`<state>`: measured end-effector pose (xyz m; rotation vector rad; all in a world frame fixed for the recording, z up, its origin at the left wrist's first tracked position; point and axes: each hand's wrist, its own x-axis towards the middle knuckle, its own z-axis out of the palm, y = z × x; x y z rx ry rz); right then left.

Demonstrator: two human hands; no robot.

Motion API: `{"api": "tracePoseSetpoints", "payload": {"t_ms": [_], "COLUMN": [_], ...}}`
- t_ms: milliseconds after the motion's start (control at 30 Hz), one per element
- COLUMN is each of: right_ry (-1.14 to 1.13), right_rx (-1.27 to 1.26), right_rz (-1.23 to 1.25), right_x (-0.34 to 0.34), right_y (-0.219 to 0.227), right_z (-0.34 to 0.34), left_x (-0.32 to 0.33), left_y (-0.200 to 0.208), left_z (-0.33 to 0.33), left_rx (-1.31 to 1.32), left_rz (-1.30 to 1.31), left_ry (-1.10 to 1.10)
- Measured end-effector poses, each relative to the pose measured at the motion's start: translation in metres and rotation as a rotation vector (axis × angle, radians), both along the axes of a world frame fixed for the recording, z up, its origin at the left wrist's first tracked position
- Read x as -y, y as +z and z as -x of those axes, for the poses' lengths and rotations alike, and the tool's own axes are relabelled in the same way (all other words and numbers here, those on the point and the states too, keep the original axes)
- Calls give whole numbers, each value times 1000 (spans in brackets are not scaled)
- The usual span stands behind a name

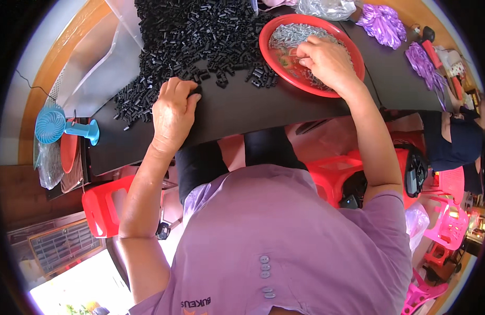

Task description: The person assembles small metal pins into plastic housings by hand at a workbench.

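Note:
My left hand [174,107] rests at the near edge of a big heap of small black plastic pieces [200,37]. Its fingers are curled, and a black piece [194,91] shows between thumb and forefinger. Over a round red tray [358,50] on the right, my right hand [329,62] has its fingertips pinched together. What they hold, if anything, is too small to make out. Many small silvery metal pieces [284,37] lie in the tray, mostly at its far side, with more beneath my right hand.
A blue fan [51,125] stands at the table's left, by a clear plastic sheet [98,63]. Purple ribbon bundles [384,23] and a clear plastic bag [326,8] lie at the far right. Red stools [103,207] stand below the table. Another person [457,139] is at the right edge.

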<state>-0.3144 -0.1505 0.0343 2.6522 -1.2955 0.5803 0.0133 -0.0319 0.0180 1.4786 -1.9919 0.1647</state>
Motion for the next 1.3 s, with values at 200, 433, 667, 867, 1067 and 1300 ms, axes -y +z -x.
{"api": "tracePoseSetpoints", "payload": {"t_ms": [200,433,667,867,1067,1300], "right_ry": [-12,77,167,100,146,486], "right_rx": [1,114,38,-89,45,459], "right_rz": [-152,-125,-16,-45,54,-117], "right_x": [1,-3,-14,-18,-20,-81], "right_y": [8,4,0,3,12,26], "right_z": [-2,6,3,-6,-12,-88], "left_x": [-8,-32,-41,-40,-43,-33], "left_y": [0,-1,-3,-9,1,27], "left_z": [-3,11,32,44,55,75], "left_rx": [-20,-235,-239,-268,-468,-1469], "left_rz": [-14,50,78,106,47,-668], "left_ry": [15,16,-62,-130,-184,-224]}}
